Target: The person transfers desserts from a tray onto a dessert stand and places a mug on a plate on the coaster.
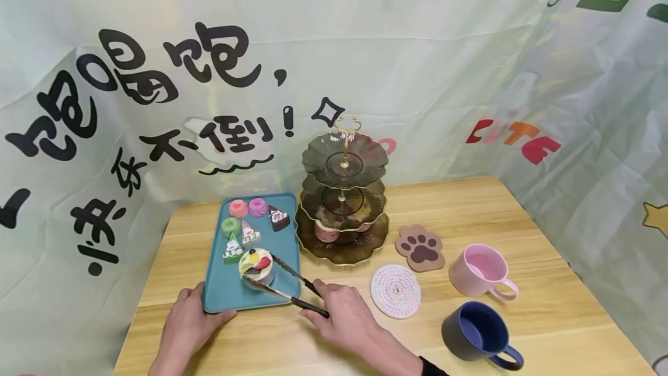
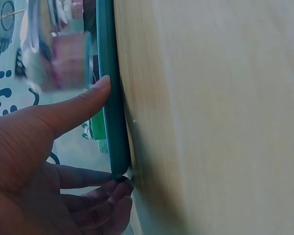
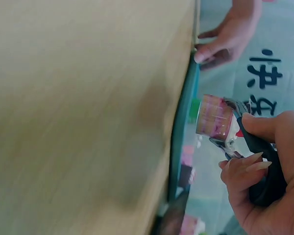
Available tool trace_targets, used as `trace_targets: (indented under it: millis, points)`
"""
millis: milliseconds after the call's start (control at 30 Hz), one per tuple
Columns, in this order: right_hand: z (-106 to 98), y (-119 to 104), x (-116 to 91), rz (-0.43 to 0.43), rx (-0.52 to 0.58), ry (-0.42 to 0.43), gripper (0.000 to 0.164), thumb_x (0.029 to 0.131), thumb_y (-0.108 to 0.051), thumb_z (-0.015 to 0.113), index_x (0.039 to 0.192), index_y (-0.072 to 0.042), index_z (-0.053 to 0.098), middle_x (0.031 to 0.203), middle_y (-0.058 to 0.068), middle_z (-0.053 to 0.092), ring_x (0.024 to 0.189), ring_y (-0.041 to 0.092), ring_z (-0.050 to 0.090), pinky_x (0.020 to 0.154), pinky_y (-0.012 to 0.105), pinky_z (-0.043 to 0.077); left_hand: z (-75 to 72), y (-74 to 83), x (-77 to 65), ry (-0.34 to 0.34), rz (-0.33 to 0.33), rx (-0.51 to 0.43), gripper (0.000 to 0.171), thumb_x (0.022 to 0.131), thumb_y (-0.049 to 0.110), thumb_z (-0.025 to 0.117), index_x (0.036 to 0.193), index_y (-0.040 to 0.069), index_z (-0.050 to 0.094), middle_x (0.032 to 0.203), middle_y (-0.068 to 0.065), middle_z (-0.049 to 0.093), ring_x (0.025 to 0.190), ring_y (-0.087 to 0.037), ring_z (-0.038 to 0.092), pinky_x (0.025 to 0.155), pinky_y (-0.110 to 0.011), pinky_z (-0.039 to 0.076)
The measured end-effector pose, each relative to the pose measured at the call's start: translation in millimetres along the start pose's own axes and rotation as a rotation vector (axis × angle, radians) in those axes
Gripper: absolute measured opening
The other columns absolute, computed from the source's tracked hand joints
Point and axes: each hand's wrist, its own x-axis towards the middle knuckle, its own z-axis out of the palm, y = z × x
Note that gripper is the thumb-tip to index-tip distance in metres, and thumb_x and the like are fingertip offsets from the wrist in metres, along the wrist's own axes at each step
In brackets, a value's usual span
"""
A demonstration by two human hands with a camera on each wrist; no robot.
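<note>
In the head view my left hand (image 1: 189,325) grips the near left corner of a blue-green tray (image 1: 221,297). Its thumb lies along the front edge, the fingers at the side. My right hand (image 1: 347,315) holds black-handled tongs (image 1: 308,304). Between the tong tips is a fruit-topped cupcake (image 1: 257,264), upright over the tray's near part; whether it touches the tray I cannot tell. In the right wrist view the cupcake (image 3: 213,116) shows a pink striped side. Behind it on the tray are small ring cakes (image 1: 238,208) and cake wedges (image 1: 279,219).
Right behind the tray stands a three-tier dark stand (image 1: 341,248) with pink-sided cakes on its bottom tier. Farther right lie a paw-print coaster (image 1: 420,248) and a round woven coaster (image 1: 395,291), then a pink mug (image 1: 477,270) and a dark blue mug (image 1: 475,332).
</note>
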Motion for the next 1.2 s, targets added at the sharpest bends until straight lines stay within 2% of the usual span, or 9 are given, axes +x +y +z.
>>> trace_targets:
  millis: [133, 300, 467, 767, 900, 1033, 1200]
  points:
    - [-15.6, 6.0, -9.9, 0.017, 0.0, 0.064, 0.031, 0.091, -0.036, 0.085, 0.093, -0.019, 0.06, 0.066, -0.015, 0.047, 0.056, 0.005, 0.044, 0.046, 0.022, 0.036, -0.4, 0.6, 1.4, -0.008, -0.001, 0.007, 0.12, 0.078, 0.061, 0.089, 0.148, -0.021, 0.039, 0.13, -0.043, 0.05, 0.116, -0.054, 0.058, 0.098, -0.067, 0.05]
    - [-36.0, 15.1, -22.6, 0.025, -0.01, 0.128, 0.029, 0.091, -0.037, 0.086, 0.093, -0.021, 0.061, 0.067, -0.018, 0.047, 0.057, 0.002, 0.045, 0.047, 0.02, 0.036, -1.2, -3.0, 0.6, -0.03, 0.002, 0.004, 0.126, 0.076, 0.067, 0.088, 0.148, -0.023, 0.038, 0.128, -0.044, 0.05, 0.114, -0.054, 0.058, 0.097, -0.066, 0.05]
    - [-52.9, 28.3, -34.3, 0.052, -0.028, 0.167, 0.029, 0.088, -0.033, 0.088, 0.094, -0.022, 0.063, 0.068, -0.019, 0.047, 0.059, 0.001, 0.047, 0.05, 0.021, 0.039, -1.7, -4.9, -0.4, -0.024, 0.017, 0.006, 0.124, 0.076, 0.067, 0.088, 0.147, -0.022, 0.039, 0.125, -0.042, 0.052, 0.112, -0.053, 0.059, 0.095, -0.066, 0.051]
    - [-76.8, 51.2, -53.6, 0.184, -0.106, 0.14, 0.03, 0.086, -0.034, 0.09, 0.095, -0.023, 0.063, 0.071, -0.017, 0.051, 0.06, 0.003, 0.047, 0.051, 0.024, 0.041, -1.9, -2.5, 0.4, -0.031, 0.025, 0.008, 0.126, 0.076, 0.067, 0.087, 0.148, -0.023, 0.037, 0.124, -0.044, 0.051, 0.111, -0.055, 0.058, 0.095, -0.066, 0.051]
    - [-81.6, 58.7, -58.2, 0.213, -0.117, 0.134, 0.029, 0.086, -0.032, 0.09, 0.094, -0.02, 0.064, 0.072, -0.013, 0.054, 0.059, 0.004, 0.047, 0.051, 0.023, 0.041, -2.3, -2.6, 1.5, -0.03, 0.023, 0.011, 0.126, 0.076, 0.068, 0.087, 0.148, -0.023, 0.038, 0.124, -0.043, 0.051, 0.11, -0.054, 0.059, 0.094, -0.066, 0.051]
    - [-84.0, 65.6, -61.1, 0.251, -0.137, 0.133, 0.031, 0.087, -0.034, 0.09, 0.101, -0.015, 0.07, 0.074, -0.008, 0.061, 0.06, 0.006, 0.053, 0.052, 0.026, 0.045, -2.7, -2.3, 2.3, -0.027, 0.026, 0.014, 0.126, 0.076, 0.068, 0.087, 0.147, -0.023, 0.038, 0.124, -0.043, 0.051, 0.11, -0.054, 0.059, 0.094, -0.066, 0.051]
    - [-83.7, 74.8, -63.9, 0.255, -0.158, 0.158, 0.03, 0.087, -0.037, 0.089, 0.095, -0.017, 0.067, 0.066, -0.013, 0.054, 0.056, 0.005, 0.049, 0.049, 0.027, 0.041, -2.5, -3.5, 0.8, -0.032, 0.024, 0.01, 0.126, 0.075, 0.069, 0.087, 0.147, -0.023, 0.038, 0.123, -0.044, 0.051, 0.109, -0.054, 0.059, 0.094, -0.066, 0.051]
